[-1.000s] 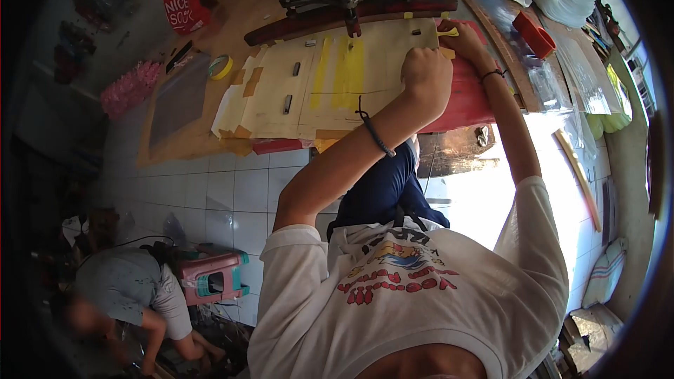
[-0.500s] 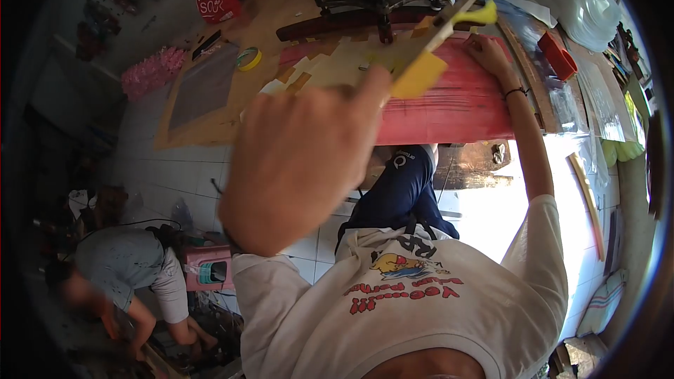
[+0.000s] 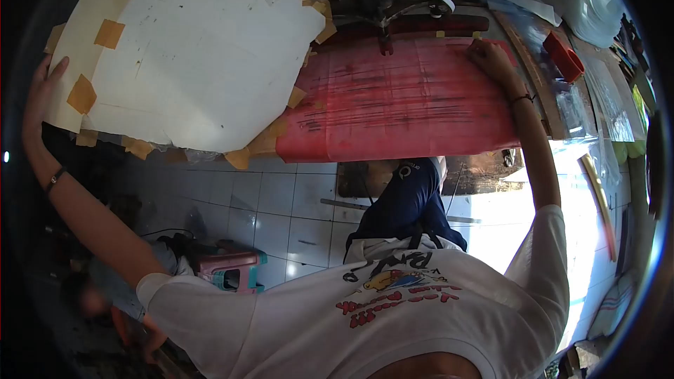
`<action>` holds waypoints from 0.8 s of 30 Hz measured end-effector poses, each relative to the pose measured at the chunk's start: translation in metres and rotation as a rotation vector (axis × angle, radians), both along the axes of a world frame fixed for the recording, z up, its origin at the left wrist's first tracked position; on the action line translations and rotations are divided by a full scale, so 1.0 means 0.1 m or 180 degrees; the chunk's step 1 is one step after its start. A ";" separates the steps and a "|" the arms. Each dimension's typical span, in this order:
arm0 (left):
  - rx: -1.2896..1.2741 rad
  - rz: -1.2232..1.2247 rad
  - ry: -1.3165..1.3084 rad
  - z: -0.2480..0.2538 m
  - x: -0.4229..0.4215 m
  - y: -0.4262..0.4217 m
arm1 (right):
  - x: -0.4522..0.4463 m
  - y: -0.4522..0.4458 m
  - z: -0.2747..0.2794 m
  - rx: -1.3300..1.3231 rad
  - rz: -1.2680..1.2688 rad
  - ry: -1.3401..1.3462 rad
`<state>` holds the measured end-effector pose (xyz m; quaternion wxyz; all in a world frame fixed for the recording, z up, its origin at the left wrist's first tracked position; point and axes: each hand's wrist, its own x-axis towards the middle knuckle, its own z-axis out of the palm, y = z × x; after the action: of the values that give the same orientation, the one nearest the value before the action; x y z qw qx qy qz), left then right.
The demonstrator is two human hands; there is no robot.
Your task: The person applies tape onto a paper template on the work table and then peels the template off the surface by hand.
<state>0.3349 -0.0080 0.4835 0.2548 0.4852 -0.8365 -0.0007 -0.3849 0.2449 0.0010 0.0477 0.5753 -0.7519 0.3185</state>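
Note:
A large white sheet (image 3: 203, 49) with tan tape pieces along its edges is raised at the left, over the table. My left hand (image 3: 46, 91) grips its far left edge, thumb on the near face and the fingers mostly hidden behind. On the table to its right lies a red sheet (image 3: 400, 105) streaked with dark lines. My right hand (image 3: 491, 63) rests at the red sheet's far right corner with curled fingers, beside a small yellow tape piece (image 3: 477, 36). What those fingers pinch, if anything, is hidden.
A black metal machine arm (image 3: 382, 7) stands behind the red sheet. An open red box (image 3: 563, 57) and clear plastic sheets (image 3: 572, 0) are at the right. A pink and teal stool (image 3: 232, 267) is on the tiled floor, with a bent-over person (image 3: 130, 288) nearby.
My left hand has swung from the middle out to the far left. The white sheet, edge-on before, now faces me at the left, uncovering more red sheet. My right hand stays put.

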 end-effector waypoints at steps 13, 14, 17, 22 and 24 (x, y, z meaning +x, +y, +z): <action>-0.3061 0.0910 -0.1422 1.13 1.75 -1.37 | -0.03 0.00 -0.04 0.0004 0.0052 -0.0041; -0.3157 0.1027 -0.1477 1.09 1.77 -1.41 | 0.01 0.00 -0.01 0.0000 0.0046 -0.0041; -0.3449 0.1390 -0.1623 0.73 1.34 -1.18 | -0.02 -0.01 -0.02 0.0032 0.0050 -0.0046; -0.2615 0.1775 -0.1658 -1.26 -0.79 0.35 | -0.04 -0.02 -0.03 -0.0009 0.0040 -0.0047; -0.2849 0.0976 -0.1681 -2.00 -1.16 0.45 | -0.02 -0.01 -0.02 0.0022 0.0002 -0.0021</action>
<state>0.2191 0.0372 0.2833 0.2148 0.4294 -0.7103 0.5148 -0.3873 0.2434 -0.0005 0.0432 0.5746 -0.7529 0.3178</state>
